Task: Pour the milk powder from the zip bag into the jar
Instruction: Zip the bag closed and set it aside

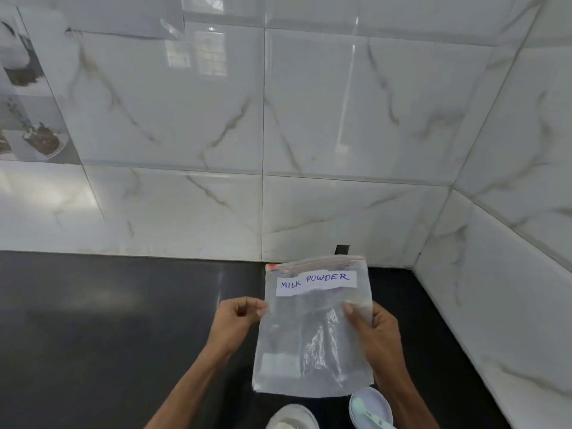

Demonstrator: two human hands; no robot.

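Note:
I hold a clear zip bag [312,345] upright over the black counter, its white label reading MILK POWDER near the red zip strip on top. The bag looks flat, with hardly any powder visible inside. My left hand [238,320] pinches its left edge. My right hand [376,332] grips its right edge, thumb in front. Below the bag, at the bottom edge of the view, the open mouth of the jar [292,418] shows white powder inside.
A round white lid or dish [371,407] with a pale green spoon-like piece lies to the right of the jar. The black counter [108,320] runs left. Marble-patterned wall tiles [309,134] rise behind and on the right, forming a corner.

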